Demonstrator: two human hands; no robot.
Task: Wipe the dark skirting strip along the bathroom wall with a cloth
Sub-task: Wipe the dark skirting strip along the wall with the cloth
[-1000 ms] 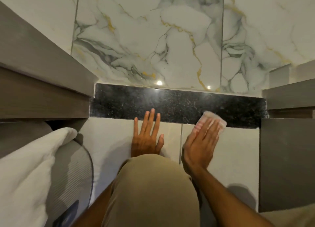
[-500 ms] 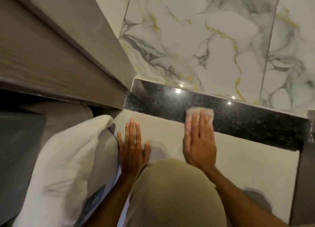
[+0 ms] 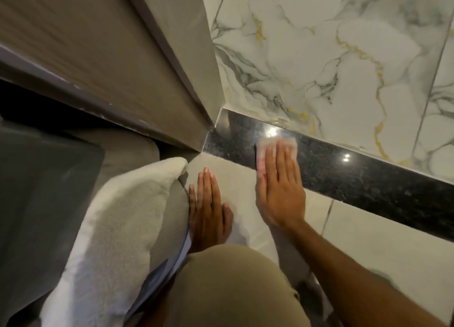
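The dark speckled skirting strip [image 3: 356, 177] runs along the foot of the marble wall, from the cabinet corner at centre down to the right edge. My right hand [image 3: 280, 186] lies flat with fingers together, pressing a pale pinkish cloth [image 3: 264, 146] against the strip's left part. Most of the cloth is hidden under the fingers. My left hand [image 3: 208, 209] rests flat on the light floor tile, holding nothing, just left of the right hand. My knee in beige trousers [image 3: 228, 282] fills the lower centre.
A grey-brown cabinet [image 3: 110, 56] overhangs at upper left and meets the strip's left end. A white towel [image 3: 110, 228] lies over a ribbed grey object [image 3: 172, 218] beside my left hand. White marble wall tiles [image 3: 331, 56] with gold veins rise above the strip.
My right hand has slid the cloth leftward along the strip toward the cabinet corner. My left hand has shifted left to beside the towel. The view has turned left.
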